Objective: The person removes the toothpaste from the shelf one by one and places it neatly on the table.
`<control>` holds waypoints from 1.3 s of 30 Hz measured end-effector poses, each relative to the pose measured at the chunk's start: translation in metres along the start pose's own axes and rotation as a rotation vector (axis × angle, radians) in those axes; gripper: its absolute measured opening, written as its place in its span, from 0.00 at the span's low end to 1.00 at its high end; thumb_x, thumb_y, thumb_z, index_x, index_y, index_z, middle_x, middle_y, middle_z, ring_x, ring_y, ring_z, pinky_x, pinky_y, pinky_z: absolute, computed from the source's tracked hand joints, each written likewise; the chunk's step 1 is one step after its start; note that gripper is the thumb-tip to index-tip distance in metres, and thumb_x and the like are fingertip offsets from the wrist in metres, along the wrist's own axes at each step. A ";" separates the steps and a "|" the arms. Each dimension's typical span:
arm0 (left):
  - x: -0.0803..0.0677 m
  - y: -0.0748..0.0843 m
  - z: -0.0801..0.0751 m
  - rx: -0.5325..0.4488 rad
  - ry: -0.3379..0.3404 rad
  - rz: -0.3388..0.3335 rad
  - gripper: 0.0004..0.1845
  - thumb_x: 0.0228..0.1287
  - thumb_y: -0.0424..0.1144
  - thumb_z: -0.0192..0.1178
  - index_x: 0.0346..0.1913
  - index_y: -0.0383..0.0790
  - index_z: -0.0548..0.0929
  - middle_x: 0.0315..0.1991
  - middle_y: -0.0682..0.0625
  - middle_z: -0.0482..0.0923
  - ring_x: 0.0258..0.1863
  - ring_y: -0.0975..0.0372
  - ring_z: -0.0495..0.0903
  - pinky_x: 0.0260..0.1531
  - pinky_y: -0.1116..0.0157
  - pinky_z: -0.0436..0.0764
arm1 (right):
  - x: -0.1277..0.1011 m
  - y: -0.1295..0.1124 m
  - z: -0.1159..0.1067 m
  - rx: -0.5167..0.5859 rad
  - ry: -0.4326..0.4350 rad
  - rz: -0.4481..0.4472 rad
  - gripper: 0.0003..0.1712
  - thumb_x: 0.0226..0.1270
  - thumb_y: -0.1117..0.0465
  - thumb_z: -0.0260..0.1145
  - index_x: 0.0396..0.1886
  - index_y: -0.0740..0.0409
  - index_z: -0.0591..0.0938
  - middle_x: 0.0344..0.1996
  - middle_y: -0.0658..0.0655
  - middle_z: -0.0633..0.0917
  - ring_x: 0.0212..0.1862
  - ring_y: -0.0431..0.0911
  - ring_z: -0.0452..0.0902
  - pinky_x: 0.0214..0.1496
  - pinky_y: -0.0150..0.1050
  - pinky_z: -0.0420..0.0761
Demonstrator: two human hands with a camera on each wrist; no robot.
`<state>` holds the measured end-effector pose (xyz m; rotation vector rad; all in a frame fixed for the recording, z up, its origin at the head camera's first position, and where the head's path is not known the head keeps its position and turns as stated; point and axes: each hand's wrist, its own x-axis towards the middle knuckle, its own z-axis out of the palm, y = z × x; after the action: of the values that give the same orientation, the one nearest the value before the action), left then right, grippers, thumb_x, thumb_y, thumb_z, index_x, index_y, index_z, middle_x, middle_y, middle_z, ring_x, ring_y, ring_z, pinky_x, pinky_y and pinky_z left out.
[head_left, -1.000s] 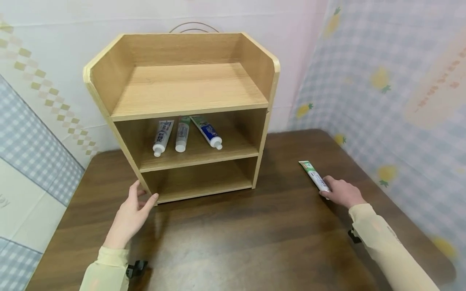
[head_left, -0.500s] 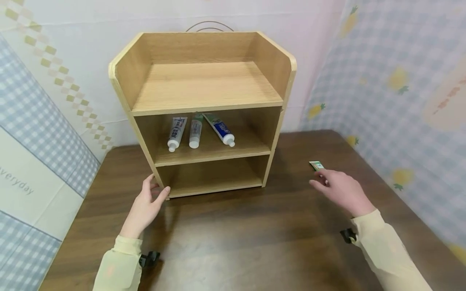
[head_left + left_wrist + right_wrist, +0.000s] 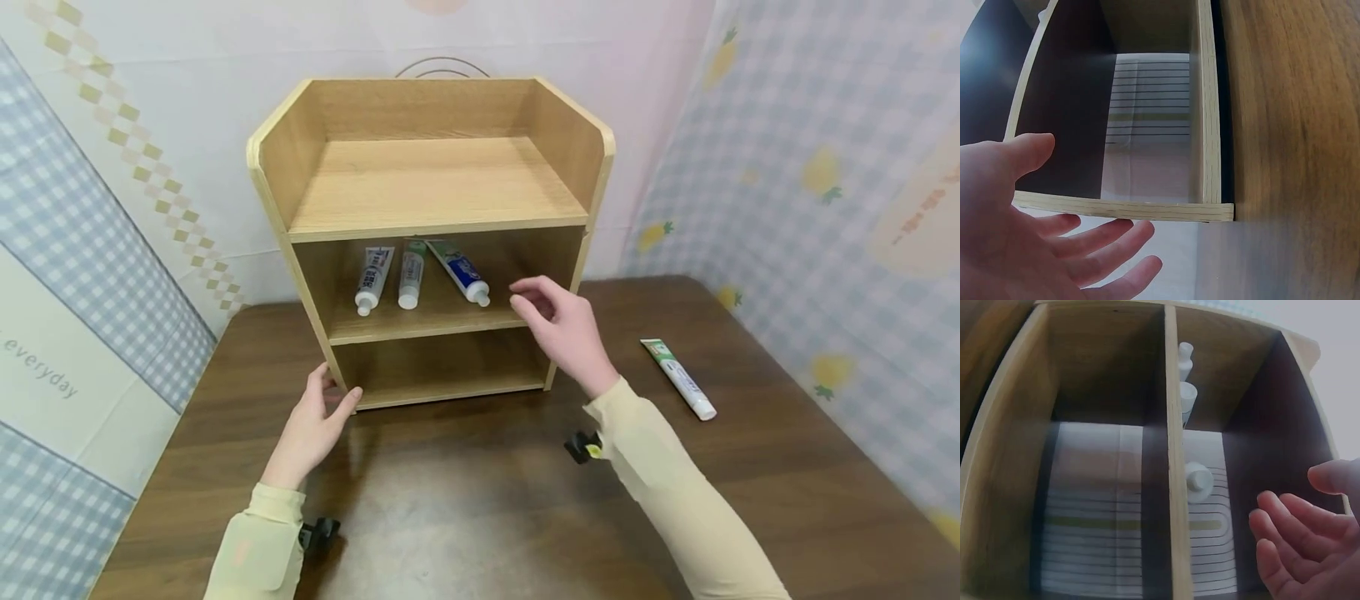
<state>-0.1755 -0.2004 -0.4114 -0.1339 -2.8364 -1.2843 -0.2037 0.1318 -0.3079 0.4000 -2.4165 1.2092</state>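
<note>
A small wooden shelf (image 3: pixel 442 225) stands on the table, and my left hand (image 3: pixel 315 429) holds its lower left side panel. In the left wrist view the thumb (image 3: pixel 1032 153) lies inside that panel and the fingers outside it. My right hand (image 3: pixel 562 329), fingers loosely bent around nothing, is at the right front of the middle compartment. Closest to it is a blue and green toothpaste tube (image 3: pixel 461 271), cap forward. Left of that lie a green and grey toothpaste tube (image 3: pixel 412 275) and a white one (image 3: pixel 375 279) with dark lettering.
A green and white toothpaste tube (image 3: pixel 678 379) lies on the brown table (image 3: pixel 465 492), right of the shelf. Patterned cloth (image 3: pixel 772 208) hangs behind and at both sides. The shelf's top tier (image 3: pixel 427 179) has raised sides and a back.
My right hand has left the green and white toothpaste tube on the table and moved left to the middle compartment. The left hand stays at the shelf; the head view has shifted.
</note>
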 end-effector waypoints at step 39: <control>-0.005 0.002 0.006 0.031 0.027 0.017 0.40 0.73 0.53 0.50 0.77 0.40 0.43 0.68 0.30 0.61 0.56 0.44 0.77 0.50 0.46 0.77 | 0.068 -0.002 0.057 -0.112 -0.338 0.165 0.34 0.65 0.61 0.63 0.71 0.58 0.68 0.68 0.64 0.71 0.68 0.55 0.68 0.71 0.48 0.66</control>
<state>-0.1702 -0.1948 -0.4143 -0.1380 -2.8248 -1.2284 -0.2751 0.0799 -0.3050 0.4049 -2.8411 1.1409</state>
